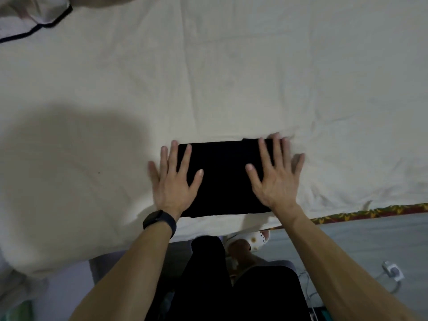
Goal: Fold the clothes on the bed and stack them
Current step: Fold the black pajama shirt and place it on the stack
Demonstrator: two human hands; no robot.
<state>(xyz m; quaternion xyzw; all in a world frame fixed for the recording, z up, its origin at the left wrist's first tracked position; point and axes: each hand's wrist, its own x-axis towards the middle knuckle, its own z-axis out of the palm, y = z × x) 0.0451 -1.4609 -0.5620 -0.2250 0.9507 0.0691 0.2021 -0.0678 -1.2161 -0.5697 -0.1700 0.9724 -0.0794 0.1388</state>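
Note:
A black garment (225, 179), folded into a neat rectangle, lies on the cream bed sheet (208, 77) near the bed's front edge. My left hand (174, 181) lies flat with spread fingers on the garment's left side; a black band is on that wrist. My right hand (276, 174) lies flat with spread fingers on the garment's right side. Both hands press down and hold nothing.
A white cloth with dark piping (34, 22) lies at the bed's far left corner. A patterned mattress edge (370, 213) shows at the right. Below are my dark-trousered legs, a white clog (257, 239), and a charger with a cable (392, 271) on the floor.

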